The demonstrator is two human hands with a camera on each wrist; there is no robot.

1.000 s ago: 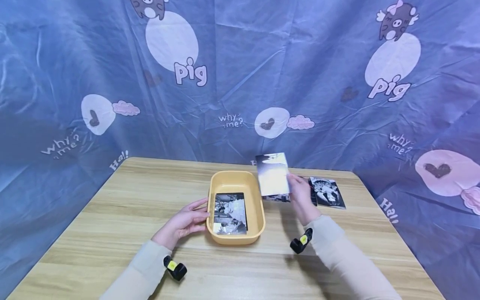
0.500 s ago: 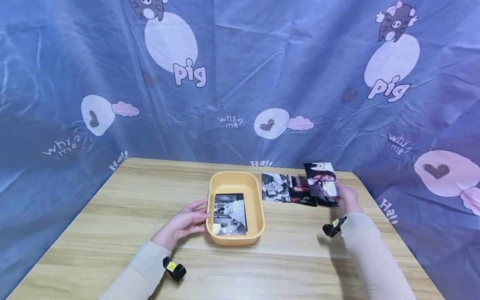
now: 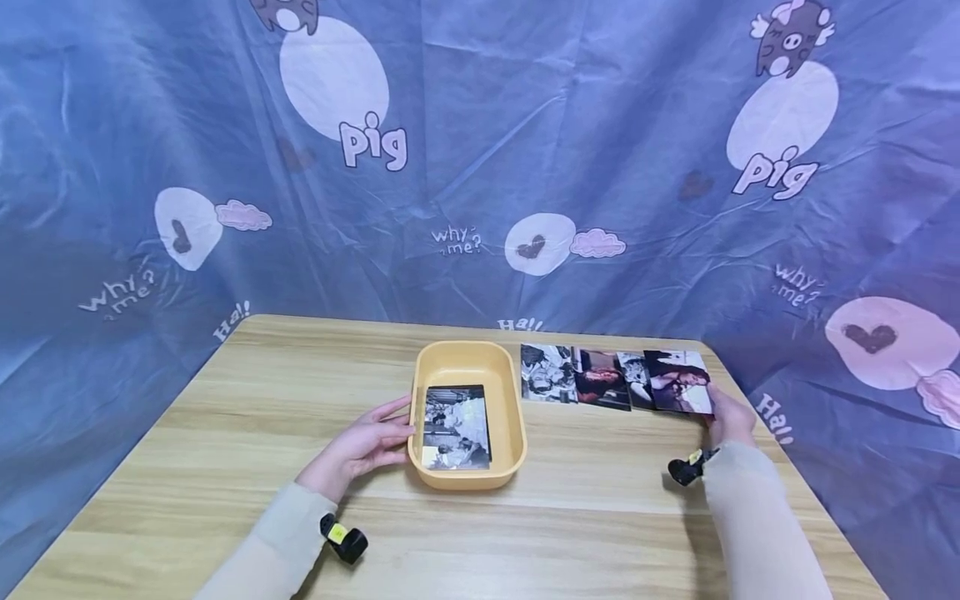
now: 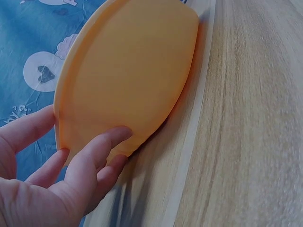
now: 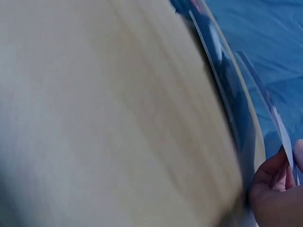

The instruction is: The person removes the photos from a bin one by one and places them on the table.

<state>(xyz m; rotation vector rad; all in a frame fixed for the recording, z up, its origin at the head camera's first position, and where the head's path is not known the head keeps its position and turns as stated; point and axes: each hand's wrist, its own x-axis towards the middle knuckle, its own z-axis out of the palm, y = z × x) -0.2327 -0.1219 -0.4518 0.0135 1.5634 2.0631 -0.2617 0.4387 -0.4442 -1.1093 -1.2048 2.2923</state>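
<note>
Photograph prints are the matter here: a glossy dark print (image 3: 681,382) sits at the far right end of a row of overlapping black-and-white and dark photographs (image 3: 576,375) lying flat on the light wooden tabletop (image 3: 225,433), out toward 2 o'clock from the person. The right hand (image 3: 729,419) pinches that end print at its near right corner; in the right wrist view the fingers (image 5: 279,172) close on the thin edge of the sheet, though that view is blurred. Near the table's middle, at about 12 o'clock, stands a shallow yellow-orange plastic tray with rounded corners (image 3: 467,360), and a black-and-white photograph (image 3: 456,427) lies flat on its floor toward the near end. The left hand (image 3: 367,442) rests against the tray's left outer wall at its 9 o'clock side, fingers straight and relaxed; the left wrist view shows the fingertips (image 4: 111,137) touching the tray's side. The two hands are well apart, with the tray between them. A blue cartoon-printed cloth (image 3: 480,150) hangs behind and around the table.
</note>
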